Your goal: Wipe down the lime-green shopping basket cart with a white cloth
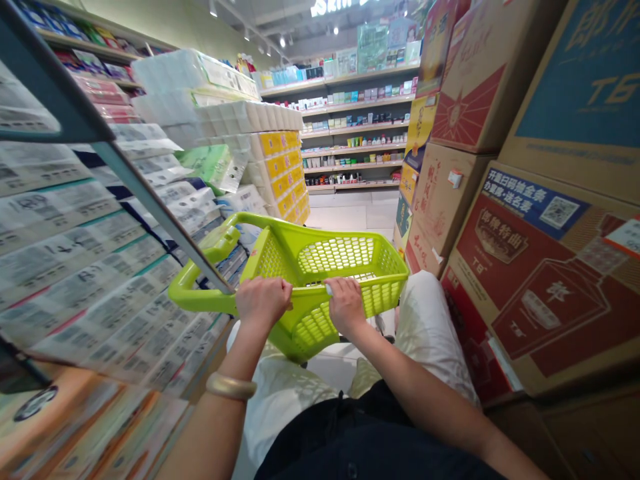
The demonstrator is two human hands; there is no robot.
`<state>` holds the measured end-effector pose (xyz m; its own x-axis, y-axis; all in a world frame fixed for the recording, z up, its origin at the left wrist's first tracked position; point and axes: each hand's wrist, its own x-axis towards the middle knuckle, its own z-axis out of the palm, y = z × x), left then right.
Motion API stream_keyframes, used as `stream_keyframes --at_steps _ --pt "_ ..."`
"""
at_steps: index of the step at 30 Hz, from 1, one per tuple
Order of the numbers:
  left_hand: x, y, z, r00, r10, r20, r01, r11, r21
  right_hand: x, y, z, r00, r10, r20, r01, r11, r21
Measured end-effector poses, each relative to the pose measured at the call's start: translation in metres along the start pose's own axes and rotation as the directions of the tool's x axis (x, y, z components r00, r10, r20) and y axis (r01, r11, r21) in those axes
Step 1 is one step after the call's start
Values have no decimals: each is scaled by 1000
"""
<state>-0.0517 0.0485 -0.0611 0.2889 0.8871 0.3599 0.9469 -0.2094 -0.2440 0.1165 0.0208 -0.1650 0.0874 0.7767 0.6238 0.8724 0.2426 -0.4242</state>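
A lime-green plastic shopping basket cart (pixel 310 300) stands sideways in front of me, its perforated basket showing nothing inside that I can make out. My left hand (pixel 263 300) is closed in a fist over the near rim, close to the handle end. Farther right along that rim, my right hand (pixel 346 307) has its fingers hooked over the edge. A small white bit shows at its fingertips, too small to name. The looped cart handle (pixel 197 300) points left. A grey metal pole (pixel 165 220) slants down across it, its lower end near my left hand.
Stacked tissue packs (pixel 80 267) line the left side, with paper rolls (pixel 225 117) and yellow packs (pixel 280 170) beyond. Large cardboard cartons (pixel 545 273) rise close on the right. Tiled floor (pixel 350 215) leads to shelves of small goods (pixel 360 123) at the back.
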Motion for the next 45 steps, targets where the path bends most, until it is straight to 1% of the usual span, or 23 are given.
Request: stream_keyframes --at_steps 2,4,8,10,11,13,15,19,21,23,25,29,31,32,34,36,41,43,45 --pt "0 -1 0 1000 -2 -1 2 1000 -7 -1 9 -5 999 -47 20 47 999 -14" --pt "1 -3 -1 1000 -1 4 1 1000 -12 -4 28 -13 998 -55 10 56 997 -44" --pt "1 -4 -1 1000 2 1 -2 1000 -17 -12 74 -30 998 8 -69 -16 993 -118" --pt "2 -3 0 1000 2 7 -2 1000 -19 -14 88 -34 993 41 -109 -56 989 -136" --pt "2 -2 0 1000 -1 9 1 1000 -18 -14 89 -34 989 70 -132 -88 986 -141" --pt "2 1 0 1000 -13 9 13 1000 -16 -12 81 -30 977 132 -166 -156 978 -140" --pt "2 3 -1 1000 -26 8 27 1000 -14 -9 60 -20 975 152 -161 -172 978 -118" --pt "3 4 -2 999 -34 14 34 999 -4 -1 10 -2 997 52 -57 -54 998 -33" --pt "2 3 -2 1000 -30 10 30 1000 0 1 -1 0 1000 6 -14 -6 1000 -10" --pt "2 0 -2 1000 -25 5 25 1000 -5 0 2 -4 999 -37 15 37 999 -9" --pt "2 -2 -2 1000 -29 10 29 999 -18 -2 17 -11 999 -45 12 46 999 -29" --pt "2 -3 -1 999 -39 18 40 998 -39 -10 63 -28 998 29 -61 -35 994 -100" --pt "2 -2 -1 999 -37 15 38 999 -36 -12 79 -34 993 62 -99 -74 990 -121" --pt "2 -1 -1 999 -37 13 37 999 -33 -12 83 -35 989 84 -119 -99 987 -127" --pt "2 1 -1 999 -35 11 35 999 -28 -11 79 -32 980 134 -146 -153 980 -127" --pt "2 3 -1 999 -34 7 34 999 -27 -8 61 -24 980 145 -133 -160 981 -108" --pt "1 6 -1 999 -51 -6 51 998 -27 2 2 -2 1000 15 -14 -15 1000 -16" --pt "0 6 -1 999 -48 3 48 999 -22 4 -7 0 999 -30 21 30 1000 -1" --pt "0 5 -2 999 -38 13 38 999 -17 4 -2 -4 997 -69 44 69 998 -5"
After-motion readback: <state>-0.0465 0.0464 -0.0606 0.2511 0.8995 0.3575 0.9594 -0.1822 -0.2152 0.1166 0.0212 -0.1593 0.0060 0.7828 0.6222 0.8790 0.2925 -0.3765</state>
